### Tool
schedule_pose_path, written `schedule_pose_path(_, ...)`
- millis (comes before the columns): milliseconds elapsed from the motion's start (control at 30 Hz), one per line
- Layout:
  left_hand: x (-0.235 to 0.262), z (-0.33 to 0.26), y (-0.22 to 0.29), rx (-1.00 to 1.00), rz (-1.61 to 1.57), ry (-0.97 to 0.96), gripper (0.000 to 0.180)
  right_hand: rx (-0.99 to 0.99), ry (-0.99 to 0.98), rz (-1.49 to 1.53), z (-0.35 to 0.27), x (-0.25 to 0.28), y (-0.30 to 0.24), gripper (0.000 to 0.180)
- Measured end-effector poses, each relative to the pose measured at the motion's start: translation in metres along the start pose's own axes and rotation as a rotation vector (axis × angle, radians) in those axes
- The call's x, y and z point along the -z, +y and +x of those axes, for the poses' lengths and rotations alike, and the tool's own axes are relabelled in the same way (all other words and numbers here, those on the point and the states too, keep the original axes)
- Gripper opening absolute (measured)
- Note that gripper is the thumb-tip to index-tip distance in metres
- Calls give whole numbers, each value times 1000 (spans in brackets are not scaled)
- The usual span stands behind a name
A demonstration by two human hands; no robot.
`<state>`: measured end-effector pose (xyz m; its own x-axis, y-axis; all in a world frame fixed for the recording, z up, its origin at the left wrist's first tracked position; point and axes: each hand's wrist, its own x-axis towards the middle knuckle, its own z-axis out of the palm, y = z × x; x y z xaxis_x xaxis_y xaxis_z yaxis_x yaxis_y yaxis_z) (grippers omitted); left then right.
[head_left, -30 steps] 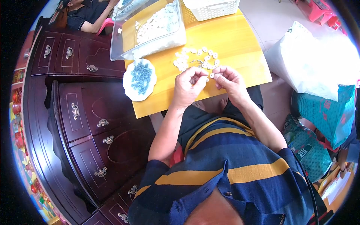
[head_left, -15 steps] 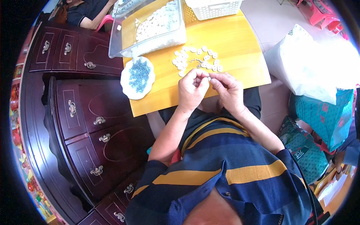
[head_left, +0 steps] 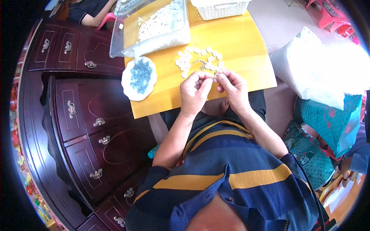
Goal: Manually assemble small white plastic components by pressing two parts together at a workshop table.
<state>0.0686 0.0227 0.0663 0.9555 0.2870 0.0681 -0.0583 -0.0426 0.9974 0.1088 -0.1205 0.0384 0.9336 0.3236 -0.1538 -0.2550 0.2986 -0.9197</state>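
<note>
Just past the table's near edge, my left hand (head_left: 195, 92) and my right hand (head_left: 234, 91) meet fingertip to fingertip. My right thumb and fingers pinch a small white plastic piece (head_left: 216, 77). The left fingertips are closed against it; whatever they grip is too small to make out. Beyond them, several white oval plastic pieces with holes (head_left: 183, 61) lie in a loose ring around a few small metal pieces (head_left: 202, 62). To the left, a white scalloped dish (head_left: 126, 84) holds a heap of small, thin, dark blue-grey pieces (head_left: 141, 77).
A clear plastic bin (head_left: 115, 40) of white pieces stands on the yellow wooden table (head_left: 246, 46), beside a white perforated basket (head_left: 225, 10). Dark drawers (head_left: 81, 111) line the left. White (head_left: 304, 65) and teal bags (head_left: 327, 119) stand at right. Another person's arm (head_left: 99, 17) shows at far left.
My right hand has turned slightly and its fingers have curled closer round the white piece. Both hands stay together at the table's edge. The whole view has shifted a little.
</note>
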Motion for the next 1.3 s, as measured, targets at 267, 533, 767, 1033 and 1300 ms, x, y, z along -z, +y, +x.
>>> schedule_pose_path(267,8,5,-4,-113,45,-60,8,-116,-63,113,-2,3,1,14)
schedule_pose_path(533,14,8,2,-68,277,-126,23,-90,-63,15,-4,5,2,15)
schedule_pose_path(767,12,9,3,-43,299,-148,23,-93,-58,40,-4,8,6,14)
schedule_pose_path(1033,9,8,3,-56,328,-176,22,-77,-82,-27,0,13,14,13)
schedule_pose_path(1300,13,11,6,-10,319,-207,27,-88,-102,37,-1,15,17,12)
